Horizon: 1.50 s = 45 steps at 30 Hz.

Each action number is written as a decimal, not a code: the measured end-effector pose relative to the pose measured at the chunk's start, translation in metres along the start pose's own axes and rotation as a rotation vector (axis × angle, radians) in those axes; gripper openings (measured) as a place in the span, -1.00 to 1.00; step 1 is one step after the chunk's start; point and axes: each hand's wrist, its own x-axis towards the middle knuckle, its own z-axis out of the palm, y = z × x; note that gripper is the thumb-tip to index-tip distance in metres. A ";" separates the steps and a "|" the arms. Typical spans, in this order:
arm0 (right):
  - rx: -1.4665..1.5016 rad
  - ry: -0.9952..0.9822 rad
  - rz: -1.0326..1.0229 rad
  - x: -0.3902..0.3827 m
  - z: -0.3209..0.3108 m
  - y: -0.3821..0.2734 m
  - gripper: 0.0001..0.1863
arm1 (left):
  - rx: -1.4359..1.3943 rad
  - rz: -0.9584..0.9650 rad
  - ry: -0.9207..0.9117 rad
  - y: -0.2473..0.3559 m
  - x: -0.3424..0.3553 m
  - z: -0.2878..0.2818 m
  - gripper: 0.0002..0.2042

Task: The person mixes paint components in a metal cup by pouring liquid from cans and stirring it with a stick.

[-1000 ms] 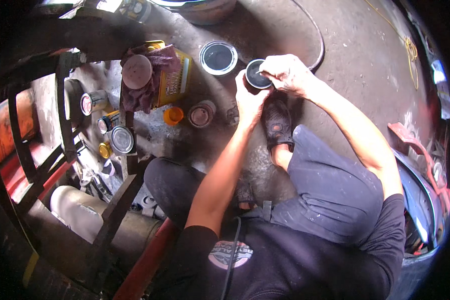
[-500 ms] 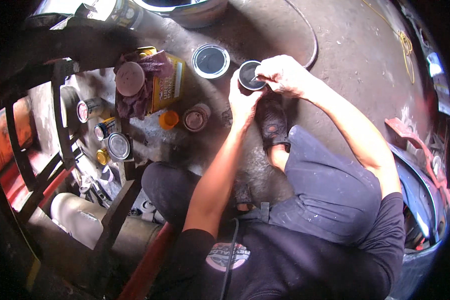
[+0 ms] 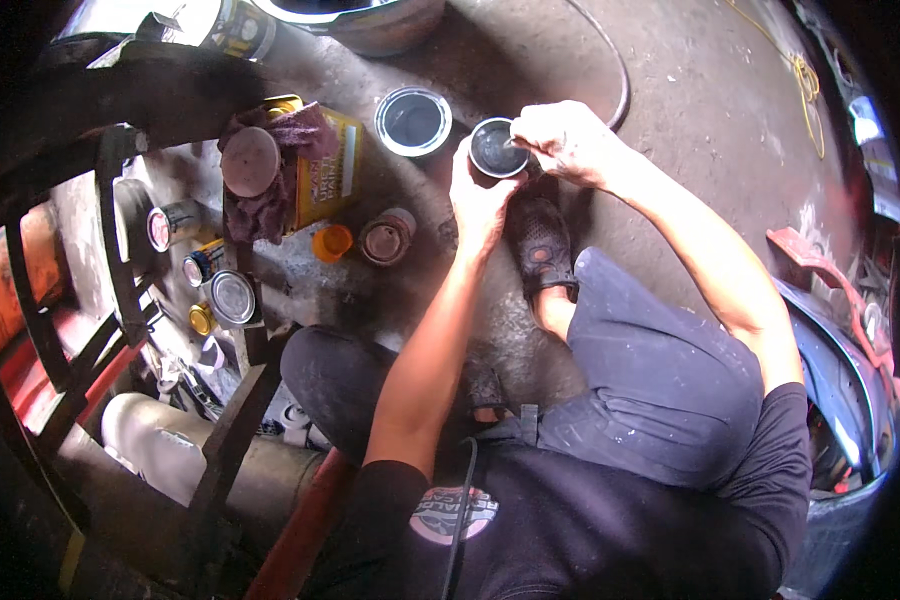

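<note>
My left hand [image 3: 478, 205] is wrapped round a small round cup [image 3: 492, 174] of dark grey paint [image 3: 492, 150], holding it up above my shoe. Over the cup's right rim, my right hand [image 3: 560, 145] is closed in a pinch. A thin stick [image 3: 514, 144] seems to run from its fingers into the paint; most of it is hidden by the hand. Just left of the cup, an open can [image 3: 413, 121] with a pale rim stands on the floor, dark grey paint inside.
Left of the can stand a yellow rectangular tin [image 3: 327, 180] under a purplish rag [image 3: 305, 132], an orange cup [image 3: 332, 242] and a stained container [image 3: 388, 238]. Dark metal framing [image 3: 120, 220] fills the left side. A hose [image 3: 620, 75] lies ahead; blue panels [image 3: 830, 370] stand at right.
My right hand has shifted slightly left and up over the cup, and its fingers have turned. The left hand still holds the cup, and the whole view has moved a little.
</note>
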 end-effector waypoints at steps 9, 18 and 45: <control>0.023 -0.070 0.039 -0.003 0.001 -0.001 -0.86 | -0.016 0.007 -0.016 0.006 -0.005 0.003 -0.24; 0.090 -0.100 -0.001 -0.003 0.002 -0.002 -0.85 | -0.149 -0.028 -0.010 -0.003 -0.006 0.005 -0.23; -0.019 -0.039 -0.018 -0.006 -0.002 0.000 -0.86 | -0.096 -0.013 -0.013 -0.001 -0.005 0.003 -0.19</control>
